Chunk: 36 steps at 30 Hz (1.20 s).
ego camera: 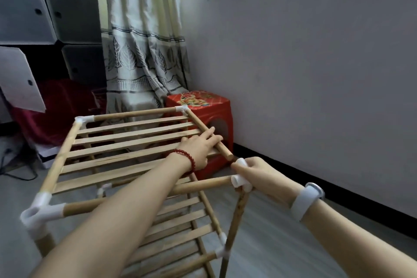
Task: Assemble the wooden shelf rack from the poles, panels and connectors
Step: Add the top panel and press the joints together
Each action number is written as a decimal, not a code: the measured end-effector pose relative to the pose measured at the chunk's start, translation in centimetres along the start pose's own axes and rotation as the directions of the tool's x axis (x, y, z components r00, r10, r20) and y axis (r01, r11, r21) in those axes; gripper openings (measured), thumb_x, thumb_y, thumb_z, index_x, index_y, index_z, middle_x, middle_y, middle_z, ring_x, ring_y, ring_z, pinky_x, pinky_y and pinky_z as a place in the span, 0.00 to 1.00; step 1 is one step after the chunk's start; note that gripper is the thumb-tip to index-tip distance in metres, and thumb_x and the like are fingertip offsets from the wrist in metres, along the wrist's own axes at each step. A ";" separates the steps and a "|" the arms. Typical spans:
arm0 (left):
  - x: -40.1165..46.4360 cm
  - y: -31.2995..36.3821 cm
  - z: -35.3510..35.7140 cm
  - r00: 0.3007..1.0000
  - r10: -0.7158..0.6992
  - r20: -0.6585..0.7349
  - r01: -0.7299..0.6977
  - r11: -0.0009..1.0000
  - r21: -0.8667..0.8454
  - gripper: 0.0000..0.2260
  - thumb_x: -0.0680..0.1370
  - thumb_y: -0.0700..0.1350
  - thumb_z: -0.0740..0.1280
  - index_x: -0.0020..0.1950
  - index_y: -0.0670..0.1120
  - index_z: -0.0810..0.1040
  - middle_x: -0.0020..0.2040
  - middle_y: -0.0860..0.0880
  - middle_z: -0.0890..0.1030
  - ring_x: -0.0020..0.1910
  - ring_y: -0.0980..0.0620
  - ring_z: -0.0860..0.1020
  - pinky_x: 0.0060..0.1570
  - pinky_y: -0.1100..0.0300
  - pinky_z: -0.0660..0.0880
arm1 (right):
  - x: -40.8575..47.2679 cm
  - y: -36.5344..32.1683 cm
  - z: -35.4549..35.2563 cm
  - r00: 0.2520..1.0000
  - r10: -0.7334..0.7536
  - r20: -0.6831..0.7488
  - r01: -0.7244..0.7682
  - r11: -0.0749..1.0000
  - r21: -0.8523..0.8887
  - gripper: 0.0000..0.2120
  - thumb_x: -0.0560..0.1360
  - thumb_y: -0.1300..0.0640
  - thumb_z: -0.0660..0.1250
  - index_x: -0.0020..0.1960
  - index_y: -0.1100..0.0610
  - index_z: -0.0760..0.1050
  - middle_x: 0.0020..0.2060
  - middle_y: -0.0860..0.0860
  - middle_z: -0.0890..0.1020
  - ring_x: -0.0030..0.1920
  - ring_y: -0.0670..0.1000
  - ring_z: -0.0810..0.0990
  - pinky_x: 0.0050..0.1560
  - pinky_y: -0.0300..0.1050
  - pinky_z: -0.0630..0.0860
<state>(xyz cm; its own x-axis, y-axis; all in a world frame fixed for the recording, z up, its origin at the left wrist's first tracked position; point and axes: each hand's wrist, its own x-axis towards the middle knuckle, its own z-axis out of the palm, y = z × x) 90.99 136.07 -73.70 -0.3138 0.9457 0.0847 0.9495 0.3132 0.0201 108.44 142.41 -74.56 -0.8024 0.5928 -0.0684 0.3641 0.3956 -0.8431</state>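
Closing the top tier's last corner: left hand curled round the round wooden side pole, right hand pinching the white plastic corner connector just beyond that pole's bare end, socket apparently needing alignment before pushing on.

Stool behind the rack's top panel, curtain left of stool, against the wall.
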 end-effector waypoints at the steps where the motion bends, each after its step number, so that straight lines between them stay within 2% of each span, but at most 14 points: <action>1: 0.0 0.0 0.1 1.000 0.013 -0.002 -0.013 1.000 -0.028 0.31 0.74 0.37 0.61 0.73 0.57 0.58 0.77 0.53 0.49 0.71 0.46 0.63 0.63 0.43 0.66 | -0.2 0.3 -0.1 1.000 -0.004 -0.021 0.005 1.000 0.027 0.17 0.77 0.48 0.58 0.32 0.53 0.74 0.25 0.48 0.80 0.33 0.49 0.77 0.37 0.41 0.73; 3: -0.1 0.1 -0.2 0.999 0.047 0.005 -0.046 0.995 -0.092 0.29 0.74 0.41 0.64 0.73 0.57 0.60 0.77 0.53 0.51 0.73 0.48 0.59 0.66 0.44 0.64 | 0.1 0.5 -0.5 0.999 -0.016 -0.030 0.019 0.995 0.100 0.19 0.77 0.44 0.59 0.35 0.56 0.75 0.29 0.52 0.82 0.36 0.53 0.80 0.42 0.46 0.76; 5: -0.8 0.2 -1.0 0.998 0.062 -0.008 -0.062 0.984 -0.167 0.28 0.74 0.46 0.67 0.73 0.55 0.62 0.76 0.52 0.55 0.74 0.49 0.56 0.69 0.46 0.61 | 0.4 0.4 -0.6 1.000 -0.014 -0.025 0.017 0.991 0.135 0.20 0.77 0.44 0.59 0.37 0.57 0.76 0.31 0.54 0.83 0.35 0.53 0.80 0.41 0.46 0.76; 7: -2.2 0.3 -1.6 0.981 0.065 -0.182 -0.106 0.969 -0.225 0.22 0.75 0.51 0.66 0.68 0.53 0.70 0.71 0.51 0.65 0.71 0.50 0.61 0.68 0.50 0.62 | 0.9 0.1 -0.6 0.999 -0.018 -0.045 0.025 0.989 0.147 0.20 0.79 0.45 0.57 0.40 0.59 0.77 0.33 0.57 0.84 0.35 0.53 0.80 0.42 0.48 0.77; 8: -3.2 0.7 -1.7 0.961 0.076 -0.266 -0.143 0.960 -0.242 0.18 0.75 0.53 0.65 0.64 0.54 0.74 0.65 0.53 0.71 0.67 0.52 0.67 0.64 0.53 0.66 | 1.2 0.0 -0.6 0.998 -0.014 -0.065 0.024 0.988 0.154 0.20 0.79 0.45 0.57 0.43 0.60 0.78 0.36 0.59 0.84 0.37 0.55 0.81 0.45 0.51 0.78; 9: -4.4 1.1 -1.8 0.958 0.089 -0.274 -0.164 0.950 -0.264 0.15 0.75 0.56 0.64 0.61 0.55 0.76 0.57 0.57 0.75 0.60 0.55 0.72 0.57 0.58 0.70 | 1.4 0.0 -0.5 0.997 -0.005 -0.080 0.018 0.987 0.161 0.20 0.79 0.45 0.57 0.45 0.61 0.78 0.38 0.61 0.84 0.39 0.57 0.81 0.48 0.54 0.78; 11: -6.6 2.2 -1.6 0.985 0.119 -0.123 -0.151 0.944 -0.295 0.14 0.75 0.60 0.61 0.56 0.56 0.76 0.45 0.61 0.76 0.48 0.59 0.76 0.43 0.65 0.71 | 1.4 -0.1 -0.3 0.995 0.006 -0.103 0.013 0.983 0.184 0.19 0.79 0.46 0.58 0.45 0.61 0.78 0.41 0.62 0.83 0.41 0.59 0.80 0.50 0.56 0.77; 13: -7.6 2.5 -1.4 0.990 0.137 -0.029 -0.140 0.963 -0.230 0.12 0.77 0.58 0.61 0.56 0.55 0.75 0.45 0.57 0.78 0.46 0.57 0.76 0.42 0.61 0.72 | 1.4 -0.1 -0.1 0.993 0.023 -0.112 0.001 0.978 0.210 0.18 0.79 0.47 0.58 0.43 0.60 0.78 0.38 0.60 0.81 0.39 0.57 0.78 0.46 0.53 0.75; 17: -8.4 2.3 -2.4 0.994 0.100 -0.048 -0.109 0.966 -0.236 0.08 0.79 0.53 0.60 0.56 0.56 0.74 0.48 0.56 0.78 0.49 0.52 0.76 0.48 0.52 0.74 | 1.2 0.1 0.0 0.995 0.053 -0.085 -0.029 0.964 0.263 0.19 0.79 0.48 0.59 0.39 0.60 0.78 0.27 0.50 0.80 0.30 0.50 0.76 0.36 0.42 0.72; 20: -8.9 2.3 -2.7 0.994 0.098 -0.047 -0.106 0.966 -0.234 0.08 0.79 0.53 0.59 0.56 0.55 0.74 0.47 0.55 0.78 0.48 0.52 0.76 0.47 0.53 0.74 | 1.0 0.1 0.0 0.995 0.067 -0.080 -0.043 0.960 0.277 0.19 0.80 0.49 0.59 0.38 0.60 0.78 0.24 0.48 0.80 0.27 0.46 0.76 0.30 0.37 0.72; 26: -9.2 2.6 -2.7 0.995 0.096 -0.038 -0.103 0.961 -0.258 0.08 0.79 0.54 0.60 0.55 0.56 0.75 0.44 0.56 0.78 0.43 0.55 0.75 0.41 0.57 0.73 | 1.4 -0.3 0.0 0.987 0.123 -0.107 -0.086 0.950 0.300 0.20 0.80 0.48 0.58 0.40 0.61 0.77 0.25 0.50 0.78 0.25 0.47 0.74 0.28 0.37 0.72; 29: -9.2 2.6 -2.5 0.995 0.087 -0.055 -0.098 0.964 -0.249 0.07 0.79 0.53 0.60 0.51 0.55 0.76 0.41 0.55 0.77 0.40 0.55 0.75 0.38 0.58 0.72 | 1.5 -0.4 0.4 0.982 0.139 -0.131 -0.098 0.954 0.283 0.20 0.80 0.47 0.58 0.39 0.61 0.77 0.25 0.51 0.77 0.26 0.48 0.74 0.29 0.38 0.71; 33: -9.2 2.9 -2.3 0.988 0.091 -0.121 -0.113 0.974 -0.196 0.06 0.79 0.53 0.60 0.49 0.54 0.76 0.37 0.56 0.74 0.38 0.56 0.73 0.32 0.64 0.65 | 1.6 -0.6 0.3 0.972 0.160 -0.170 -0.116 0.963 0.242 0.21 0.80 0.47 0.56 0.40 0.61 0.77 0.25 0.50 0.81 0.26 0.48 0.79 0.34 0.40 0.75; 36: -9.2 3.2 -2.0 0.984 0.093 -0.154 -0.121 0.975 -0.184 0.06 0.79 0.52 0.60 0.48 0.54 0.76 0.37 0.56 0.74 0.38 0.55 0.71 0.31 0.64 0.62 | 1.4 -1.2 0.8 0.972 0.153 -0.176 -0.125 0.979 0.162 0.21 0.80 0.47 0.54 0.42 0.61 0.76 0.26 0.52 0.82 0.27 0.48 0.81 0.33 0.40 0.77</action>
<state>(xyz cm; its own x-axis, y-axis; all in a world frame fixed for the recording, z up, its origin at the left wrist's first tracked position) 96.87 128.23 -72.43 -0.2194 0.9459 0.2390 0.9654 0.1752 0.1931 106.53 142.22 -74.04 -0.6412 0.7605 -0.1020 0.3805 0.1997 -0.9030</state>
